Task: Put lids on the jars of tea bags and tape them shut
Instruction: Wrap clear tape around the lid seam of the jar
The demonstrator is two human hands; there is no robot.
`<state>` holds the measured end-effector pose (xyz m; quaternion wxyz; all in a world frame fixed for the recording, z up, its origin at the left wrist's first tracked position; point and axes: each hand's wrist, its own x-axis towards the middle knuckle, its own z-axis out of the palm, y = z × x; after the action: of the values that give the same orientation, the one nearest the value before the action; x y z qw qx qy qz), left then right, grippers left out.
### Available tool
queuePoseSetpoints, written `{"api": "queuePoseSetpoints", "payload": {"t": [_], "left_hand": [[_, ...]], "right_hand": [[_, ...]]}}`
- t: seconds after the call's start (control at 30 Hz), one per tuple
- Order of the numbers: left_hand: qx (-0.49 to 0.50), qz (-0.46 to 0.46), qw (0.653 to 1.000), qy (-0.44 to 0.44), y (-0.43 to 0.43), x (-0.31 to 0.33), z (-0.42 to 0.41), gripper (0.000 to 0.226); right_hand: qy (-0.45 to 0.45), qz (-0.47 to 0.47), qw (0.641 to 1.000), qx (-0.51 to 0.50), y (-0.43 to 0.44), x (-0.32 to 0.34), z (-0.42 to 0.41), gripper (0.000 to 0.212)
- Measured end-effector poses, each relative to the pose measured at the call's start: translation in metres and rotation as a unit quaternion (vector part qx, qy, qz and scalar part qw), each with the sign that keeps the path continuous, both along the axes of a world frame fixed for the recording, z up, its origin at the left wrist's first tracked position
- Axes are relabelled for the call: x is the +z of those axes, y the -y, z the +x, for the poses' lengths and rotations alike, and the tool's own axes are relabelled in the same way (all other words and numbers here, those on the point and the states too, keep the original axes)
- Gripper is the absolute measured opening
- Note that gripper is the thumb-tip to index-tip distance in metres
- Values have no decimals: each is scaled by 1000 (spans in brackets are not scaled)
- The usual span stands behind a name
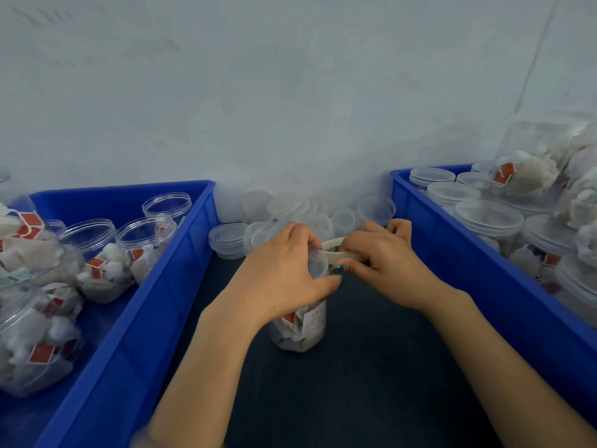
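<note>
Between two blue plastic bins, on the dark matte tabletop (371, 367), a clear round jar (302, 331) stands upright beneath the left hand (284, 273), stuffed with soft white tea bags and red paper tags. The left hand curls over its translucent lid (315, 263), with fingers and thumb gripping the rim. Close against it, the right hand (384, 263) grips a cream ring of tape (332, 245) at the lid's edge. Beyond both hands, a heap of loose lids (290, 205), frosted and shallow, lies against the pale wall (290, 92). Left of the left hand, the left bin (139, 305) holds open-mouthed jars (145, 234) full of tea bags. Right of the right hand, the right bin (452, 253) holds capped jars (487, 218).
</note>
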<state>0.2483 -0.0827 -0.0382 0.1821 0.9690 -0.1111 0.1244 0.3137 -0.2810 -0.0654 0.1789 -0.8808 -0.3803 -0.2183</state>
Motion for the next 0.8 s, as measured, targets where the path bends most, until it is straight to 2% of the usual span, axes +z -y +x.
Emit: {"api": "queuePoseSetpoints", "payload": {"t": [0.2, 0.33, 0.57, 0.67, 0.73, 0.8], "left_hand": [[32, 24, 998, 56, 6, -5, 1, 54], [50, 45, 994, 89, 11, -10, 2, 49], [68, 50, 989, 121, 15, -13, 1, 47], [75, 35, 988, 132, 16, -14, 1, 41], [80, 32, 987, 135, 17, -14, 0, 39], [82, 29, 987, 136, 18, -13, 0, 38]], "right_hand": [[28, 65, 997, -36, -10, -16, 0, 36], [-25, 167, 984, -59, -23, -34, -3, 40], [-133, 255, 956, -55, -40, -44, -13, 31], [-57, 218, 967, -120, -45, -40, -22, 35], [4, 181, 968, -174, -48, -34, -29, 28], [26, 148, 965, -213, -49, -33, -31, 20]]}}
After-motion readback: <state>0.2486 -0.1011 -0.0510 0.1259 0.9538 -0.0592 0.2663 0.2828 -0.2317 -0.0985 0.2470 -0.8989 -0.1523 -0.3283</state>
